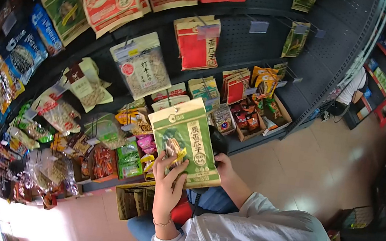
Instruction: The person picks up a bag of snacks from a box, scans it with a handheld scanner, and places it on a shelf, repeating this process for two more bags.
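A green and cream snack packet point(194, 143) is held upright in front of my body, its printed face toward the camera. My left hand point(169, 179) lies over the packet's lower left part, fingers spread on its front. At the packet's lower right edge, my right hand point(224, 169) grips the side, with some fingers hidden behind it. Behind the packet, the lower shelf and part of its goods are covered from view.
Hanging packets, including a red one point(196, 46) and a clear one point(142, 65), line the dark shelf rack point(259, 45). Below my hands stands an open cardboard box point(126, 203). Another person point(355, 87) is at the right. Tiled floor point(306, 162) lies between the shelves.
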A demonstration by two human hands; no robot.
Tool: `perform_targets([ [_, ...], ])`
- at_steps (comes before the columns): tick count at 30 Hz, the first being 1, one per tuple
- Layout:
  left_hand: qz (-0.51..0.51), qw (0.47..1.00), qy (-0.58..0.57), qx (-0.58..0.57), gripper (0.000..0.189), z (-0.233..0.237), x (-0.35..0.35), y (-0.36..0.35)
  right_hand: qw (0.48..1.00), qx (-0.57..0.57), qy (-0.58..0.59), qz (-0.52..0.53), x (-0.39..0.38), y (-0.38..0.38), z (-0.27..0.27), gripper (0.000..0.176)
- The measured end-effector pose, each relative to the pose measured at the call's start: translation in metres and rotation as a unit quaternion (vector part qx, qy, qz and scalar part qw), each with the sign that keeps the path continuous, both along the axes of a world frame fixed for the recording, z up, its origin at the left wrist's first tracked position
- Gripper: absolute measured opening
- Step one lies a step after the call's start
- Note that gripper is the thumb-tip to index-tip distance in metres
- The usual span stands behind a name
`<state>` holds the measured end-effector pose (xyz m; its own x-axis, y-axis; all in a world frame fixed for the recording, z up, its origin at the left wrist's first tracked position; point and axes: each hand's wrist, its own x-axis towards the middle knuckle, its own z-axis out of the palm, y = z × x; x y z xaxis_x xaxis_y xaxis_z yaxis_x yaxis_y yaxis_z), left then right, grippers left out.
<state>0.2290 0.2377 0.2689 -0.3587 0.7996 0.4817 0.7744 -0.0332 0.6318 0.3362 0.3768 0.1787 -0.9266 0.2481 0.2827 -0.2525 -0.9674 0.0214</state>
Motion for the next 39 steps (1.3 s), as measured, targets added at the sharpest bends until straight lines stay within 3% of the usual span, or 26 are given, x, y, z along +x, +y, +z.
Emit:
perform_targets([
  [2, -0.028, 0.998, 0.005, -0.054, 0.034, 0.003, -0.002, 0.004, 0.999, -0.015, 0.045, 0.024, 0.001, 0.001, -0.009, 0.048],
  [3, -0.033, 0.998, -0.031, -0.052, 0.054, 0.004, -0.002, 0.007, 0.999, -0.032, 0.031, 0.022, 0.001, 0.002, -0.013, 0.046],
  [4, -0.039, 0.997, -0.028, -0.053, 0.054, 0.004, 0.0, 0.012, 0.999, -0.033, 0.034, 0.016, 0.003, 0.004, -0.017, 0.046],
  [6, 0.079, 0.992, -0.071, 0.068, 0.077, 0.005, 0.005, 0.021, 0.996, -0.038, 0.072, 0.028, 0.007, 0.005, -0.014, 0.045],
  [7, 0.033, 0.98, -0.179, 0.079, 0.087, -0.01, 0.001, 0.023, 0.999, -0.03, 0.017, 0.033, 0.011, 0.01, -0.02, 0.044],
  [8, 0.03, 0.981, -0.178, 0.076, 0.087, -0.019, -0.002, 0.028, 0.999, -0.032, 0.019, 0.03, 0.012, 0.011, -0.022, 0.044],
  [10, 0.003, 0.893, -0.443, 0.076, 0.087, -0.029, -0.006, 0.034, 0.998, -0.035, 0.039, 0.037, 0.012, 0.013, -0.025, 0.045],
  [12, 0.05, 0.811, -0.573, 0.109, 0.047, -0.038, -0.012, 0.045, 0.996, -0.051, 0.037, 0.067, 0.016, 0.016, -0.028, 0.047],
  [15, 0.09, 0.812, -0.546, 0.186, 0.025, -0.041, -0.019, 0.06, 0.997, 0.016, -0.06, -0.05, 0.021, 0.022, -0.03, 0.047],
  [18, 0.117, 0.829, -0.481, 0.262, 0.022, -0.031, -0.025, 0.069, 0.996, 0.049, 0.072, -0.012, 0.03, 0.038, -0.018, 0.037],
  [19, 0.1, 0.826, -0.476, 0.284, 0.025, -0.029, -0.028, 0.073, 0.995, 0.087, 0.04, -0.036, 0.036, 0.042, -0.009, 0.027],
  [20, 0.1, 0.829, -0.47, 0.284, 0.025, -0.026, -0.029, 0.076, 0.993, 0.099, 0.015, -0.061, 0.039, 0.043, -0.004, 0.028],
  [23, 0.056, 0.9, -0.362, 0.234, 0.03, -0.014, -0.017, 0.093, 0.985, 0.114, 0.036, -0.124, 0.035, 0.052, -0.012, 0.043],
  [25, 0.026, 0.91, -0.359, 0.208, 0.041, -0.013, -0.007, 0.107, 0.968, 0.151, -0.132, -0.154, 0.038, 0.056, 0.0, 0.055],
  [26, 0.029, 0.918, -0.337, 0.207, 0.046, -0.006, -0.003, 0.116, 0.961, 0.131, -0.174, -0.173, 0.039, 0.06, -0.007, 0.06],
  [28, -0.033, 0.89, -0.422, 0.172, 0.05, -0.008, -0.02, 0.128, 0.959, 0.115, -0.177, -0.192, 0.047, 0.068, 0.0, 0.058],
  [32, -0.054, 0.94, -0.329, 0.072, 0.031, 0.032, -0.029, 0.17, 0.927, 0.143, -0.216, -0.271, 0.066, 0.088, 0.015, 0.055],
  [36, -0.094, 0.898, -0.417, 0.105, 0.023, 0.046, -0.038, 0.225, 0.918, 0.151, -0.217, -0.296, 0.083, 0.114, 0.034, 0.05],
  [39, -0.15, 0.938, -0.31, 0.024, 0.017, 0.068, -0.034, 0.261, 0.86, 0.147, -0.277, -0.403, 0.096, 0.128, 0.057, 0.047],
])
